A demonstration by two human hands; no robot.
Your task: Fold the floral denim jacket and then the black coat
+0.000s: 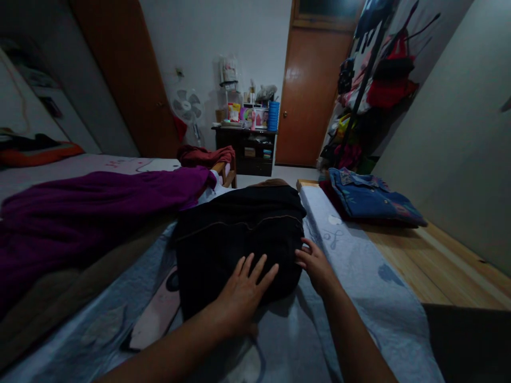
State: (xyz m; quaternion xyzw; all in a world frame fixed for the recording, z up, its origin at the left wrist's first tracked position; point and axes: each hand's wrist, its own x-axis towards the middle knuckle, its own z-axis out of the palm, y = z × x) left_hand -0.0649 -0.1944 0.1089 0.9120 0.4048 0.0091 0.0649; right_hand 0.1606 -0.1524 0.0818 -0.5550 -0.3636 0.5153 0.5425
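Note:
A black garment with tan stitching (239, 234) lies folded on the light blue patterned sheet (359, 287). My left hand (245, 292) rests on its front part, palm down, with the fingers spread. At the garment's right edge is my right hand (315, 263), its fingers apart and slightly bent, the fingertips touching the cloth. Neither hand is closed round anything. A pink phone-like object (155, 314) lies on the sheet to the left, partly beside the garment and close to my left forearm.
Purple cloth (99, 207) is spread at the left over a brown one. Folded denim clothing (371, 197) sits on a wooden ledge (431, 255) at the right. Farther back are a fan (187, 106), a dark cabinet (243, 151) and hanging bags (389, 80).

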